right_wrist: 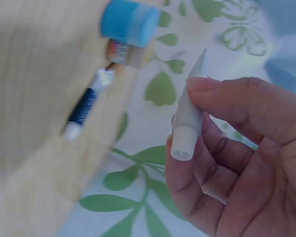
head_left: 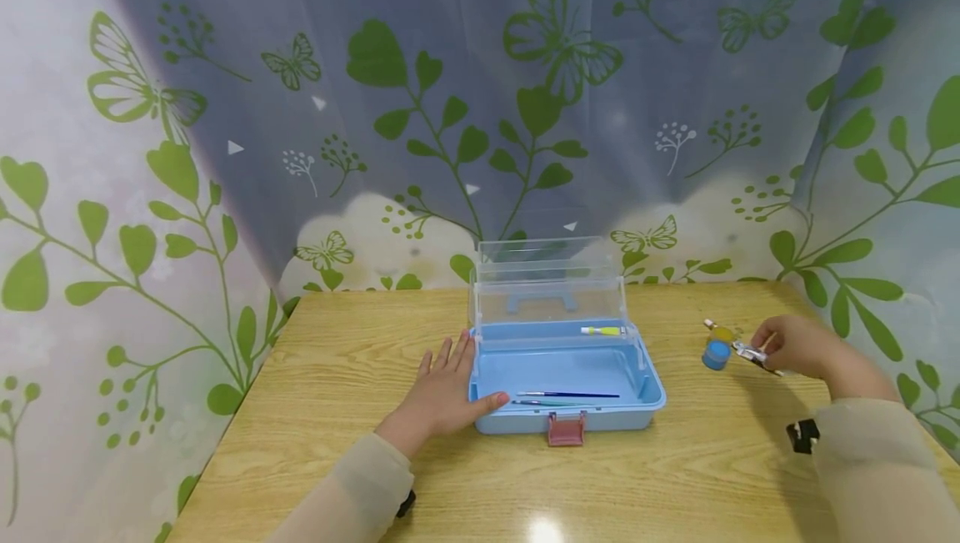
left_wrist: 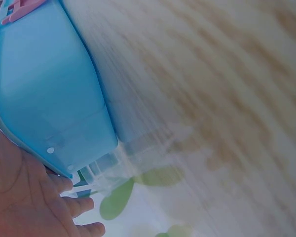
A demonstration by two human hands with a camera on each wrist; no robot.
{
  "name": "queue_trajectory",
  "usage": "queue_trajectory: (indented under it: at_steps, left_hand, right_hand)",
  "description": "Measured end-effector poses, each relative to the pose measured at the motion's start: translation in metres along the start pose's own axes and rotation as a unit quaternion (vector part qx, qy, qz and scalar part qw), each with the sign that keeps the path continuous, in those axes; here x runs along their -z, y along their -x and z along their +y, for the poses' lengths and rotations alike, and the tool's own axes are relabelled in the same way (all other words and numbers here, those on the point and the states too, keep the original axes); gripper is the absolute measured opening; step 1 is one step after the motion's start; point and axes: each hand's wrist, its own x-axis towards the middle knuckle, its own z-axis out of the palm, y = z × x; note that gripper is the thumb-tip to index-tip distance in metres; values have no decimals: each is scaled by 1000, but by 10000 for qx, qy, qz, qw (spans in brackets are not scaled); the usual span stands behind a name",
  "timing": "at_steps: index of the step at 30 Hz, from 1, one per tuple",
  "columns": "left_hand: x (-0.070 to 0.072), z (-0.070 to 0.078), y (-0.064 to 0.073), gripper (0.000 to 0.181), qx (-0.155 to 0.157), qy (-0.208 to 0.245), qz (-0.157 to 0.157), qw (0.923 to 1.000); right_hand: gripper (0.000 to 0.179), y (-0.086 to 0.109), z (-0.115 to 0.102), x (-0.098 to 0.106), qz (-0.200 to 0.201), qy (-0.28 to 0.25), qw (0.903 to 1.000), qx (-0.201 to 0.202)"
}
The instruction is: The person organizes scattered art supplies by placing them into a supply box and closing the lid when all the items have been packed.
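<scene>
A light blue plastic box [head_left: 611,420] stands on the table with its clear lid [head_left: 491,305] raised. My left hand [head_left: 442,397] rests against its left side, fingers spread and straight, thumb over the front rim. Inside lie a dark blue paintbrush [head_left: 577,394], a green paintbrush [head_left: 558,404] and a yellow-green paint tube [head_left: 606,331]. Off to the right, my right hand [head_left: 798,347] pinches a small white paint tube [right_wrist: 187,116] between thumb and fingers, its white cap facing the wrist camera. Near that hand are a blue paint jar [head_left: 716,355] and a dark blue tube [right_wrist: 83,106].
Behind the blue jar sit a yellow jar [head_left: 722,334] and a small tube [head_left: 709,324]. A pink latch [head_left: 566,429] hangs at the box's front. Patterned curtain [head_left: 442,126] borders the wooden table [head_left: 330,409] at the back and sides.
</scene>
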Motion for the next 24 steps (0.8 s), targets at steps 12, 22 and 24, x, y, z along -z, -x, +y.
queue_trajectory:
  at_steps: [12,22,24]
  left_hand:
    - [-1,-1,-1,110,15,2,34,10000]
    - [-1,0,-1,105,32,13,68,10000]
    - [0,0,-1,104,38,11,67,10000]
  right_hand:
    - [13,8,-38,11,345,103,9987,373]
    - [14,8,-67,14,793,372,9943,609]
    - [13,8,-72,14,841,406,9935,646]
